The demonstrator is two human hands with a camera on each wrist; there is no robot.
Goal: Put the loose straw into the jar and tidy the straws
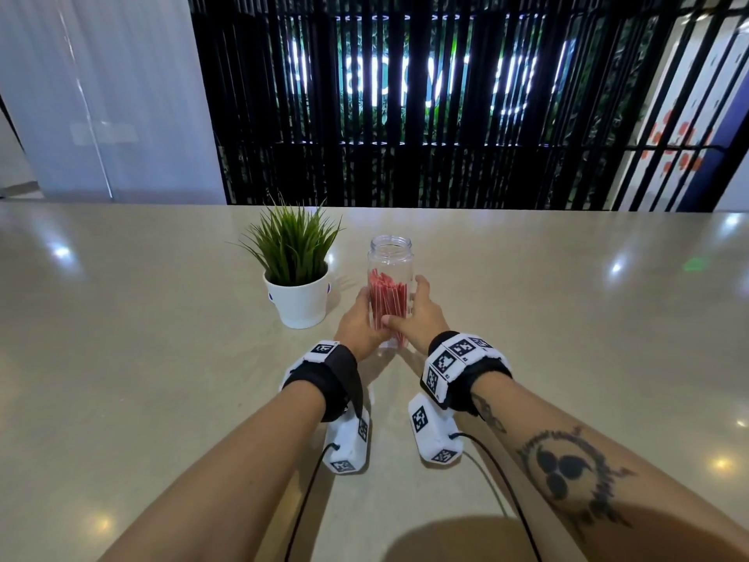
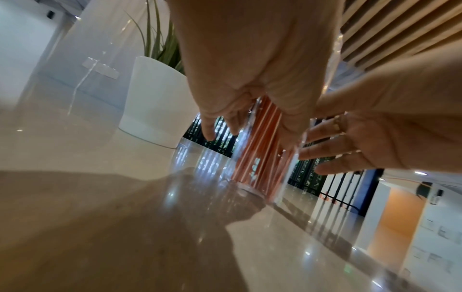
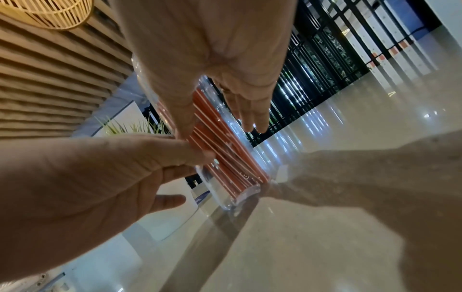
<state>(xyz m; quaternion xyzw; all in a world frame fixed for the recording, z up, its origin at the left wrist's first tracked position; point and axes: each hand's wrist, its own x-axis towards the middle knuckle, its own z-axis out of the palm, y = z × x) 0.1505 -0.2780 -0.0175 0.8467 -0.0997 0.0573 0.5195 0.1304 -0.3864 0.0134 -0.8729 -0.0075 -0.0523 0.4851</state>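
Note:
A clear open-topped jar (image 1: 390, 251) stands on the beige table (image 1: 162, 358) with a bundle of red straws (image 1: 387, 298) upright inside it. My left hand (image 1: 356, 322) wraps the jar's left side and my right hand (image 1: 421, 314) its right side, the right thumb lying across the front. The left wrist view has the left hand (image 2: 250, 79) on the jar (image 2: 287, 168) and its straws (image 2: 257, 138), with the right hand (image 2: 375, 128) fingers spread beyond. In the right wrist view both thumbs of the right hand (image 3: 212, 49) and left hand (image 3: 75, 168) press the jar (image 3: 220, 195) over the straws (image 3: 225, 154). No loose straw shows.
A small green plant in a white pot (image 1: 298, 298) stands just left of the jar, close to my left hand; the same pot (image 2: 155, 98) shows in the left wrist view. A black slatted screen (image 1: 405, 115) runs behind the table's far edge.

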